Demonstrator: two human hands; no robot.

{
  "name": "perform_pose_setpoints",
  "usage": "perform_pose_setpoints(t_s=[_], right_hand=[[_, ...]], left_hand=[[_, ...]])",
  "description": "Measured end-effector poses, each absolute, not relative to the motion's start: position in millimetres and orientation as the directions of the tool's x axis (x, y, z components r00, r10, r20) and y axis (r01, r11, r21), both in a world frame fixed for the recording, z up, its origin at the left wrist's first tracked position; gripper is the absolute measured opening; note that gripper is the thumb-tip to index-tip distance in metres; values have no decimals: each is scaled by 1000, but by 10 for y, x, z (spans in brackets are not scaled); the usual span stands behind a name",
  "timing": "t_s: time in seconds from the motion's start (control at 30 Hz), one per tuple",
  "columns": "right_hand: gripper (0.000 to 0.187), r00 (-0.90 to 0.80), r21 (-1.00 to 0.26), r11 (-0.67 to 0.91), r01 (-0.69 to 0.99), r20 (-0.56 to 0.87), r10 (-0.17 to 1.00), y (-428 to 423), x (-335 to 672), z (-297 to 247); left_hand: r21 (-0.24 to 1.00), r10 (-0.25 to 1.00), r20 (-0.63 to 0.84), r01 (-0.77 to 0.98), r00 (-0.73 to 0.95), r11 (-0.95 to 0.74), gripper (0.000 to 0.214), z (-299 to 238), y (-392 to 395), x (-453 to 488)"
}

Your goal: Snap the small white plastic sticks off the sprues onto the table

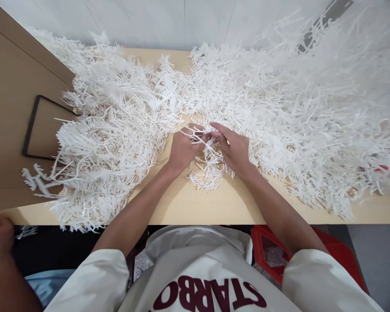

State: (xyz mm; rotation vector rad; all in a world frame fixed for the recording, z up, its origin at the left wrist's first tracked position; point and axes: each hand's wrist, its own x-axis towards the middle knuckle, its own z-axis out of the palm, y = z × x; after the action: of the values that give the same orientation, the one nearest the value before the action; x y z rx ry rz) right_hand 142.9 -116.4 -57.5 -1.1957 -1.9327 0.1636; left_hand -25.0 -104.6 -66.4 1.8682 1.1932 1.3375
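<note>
Between my two hands, above the middle of the table, is a white branched plastic piece (pixel 196 135) with thin twig-like arms. My left hand (pixel 186 148) is closed around its stems, which stick out past the fingers. The fingertips of my right hand (pixel 231 145) pinch the piece's other end, close to the left fingers. Below them, a small bunch of white branched pieces (pixel 208 177) lies on the wooden tabletop (pixel 182 199). The exact contact of the fingertips is partly hidden by the twigs.
Large heaps of white branched pieces spread left (pixel 110 130) and right (pixel 295 108), reaching the wall. A brown panel (pixel 16 108) with a black metal loop (pixel 30 125) stands at left. Another person's arm (pixel 3 255) shows at lower left. Below the table's right side is a red plastic stool (pixel 338 253).
</note>
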Motion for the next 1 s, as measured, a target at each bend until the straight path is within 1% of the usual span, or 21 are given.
perform_pose_setpoints(t_s=[0.1, 0.13, 0.2, 0.3, 0.4, 0.5, 0.6, 0.67, 0.73, 0.77, 0.8, 0.83, 0.87, 0.9, 0.93, 1.0], right_hand=[[23, -251, -348, 569, 745, 645, 722, -1172, 1440, -586], [21, -264, -302, 572, 763, 662, 702, -1175, 1440, -580], [21, -300, -237, 584, 776, 676, 673, -1181, 1428, -564], [23, -330, -230, 596, 769, 657, 678, -1188, 1400, -545], [19, -335, -243, 611, 754, 657, 675, -1188, 1389, -543], [16, -382, -219, 680, 699, 690, 615, -1193, 1398, -534], [19, -423, -185, 729, 659, 711, 562, -1249, 1375, -492], [23, -444, -148, 780, 608, 752, 488, -1333, 1322, -450], [24, -460, -117, 848, 517, 798, 390, -1430, 1253, -408], [22, -463, -105, 881, 461, 818, 340, -1469, 1224, -391], [17, -460, -96, 906, 413, 836, 298, -1494, 1203, -379], [11, -440, -91, 917, 387, 856, 271, -1501, 1194, -371], [8, -398, -97, 914, 395, 878, 265, -1488, 1198, -368], [12, -329, -130, 892, 432, 899, 290, -1458, 1215, -369], [16, -231, -200, 849, 489, 909, 348, -1415, 1242, -373], [12, -29, -413, 702, 580, 851, 525, -1315, 1308, -389]], left_hand=[[659, 811, 579, 538, 84, -527, 12, -651, -1058, -274], [623, 793, 605, 573, 78, -532, 12, -645, -1063, -281], [593, 774, 628, 597, 77, -540, 15, -644, -1070, -295], [553, 760, 629, 595, 161, -584, 20, -673, -1056, -316], [516, 751, 620, 602, 229, -610, 20, -706, -1038, -329], [548, 787, 577, 613, 216, -570, 14, -703, -1039, -323], [650, 843, 495, 554, 210, -520, 6, -671, -1025, -317], [746, 900, 416, 517, 131, -420, 11, -655, -990, -324], [805, 937, 350, 511, 2, -301, 19, -651, -947, -338], [811, 939, 341, 517, -37, -274, 22, -653, -930, -344], [801, 934, 355, 528, -39, -283, 23, -659, -920, -347], [775, 922, 386, 544, -4, -322, 23, -667, -917, -346], [735, 903, 427, 560, 57, -383, 22, -676, -919, -342], [686, 874, 472, 574, 116, -447, 22, -687, -927, -336], [632, 840, 518, 588, 164, -505, 22, -699, -936, -329], [528, 770, 604, 621, 205, -579, 22, -723, -955, -317]])
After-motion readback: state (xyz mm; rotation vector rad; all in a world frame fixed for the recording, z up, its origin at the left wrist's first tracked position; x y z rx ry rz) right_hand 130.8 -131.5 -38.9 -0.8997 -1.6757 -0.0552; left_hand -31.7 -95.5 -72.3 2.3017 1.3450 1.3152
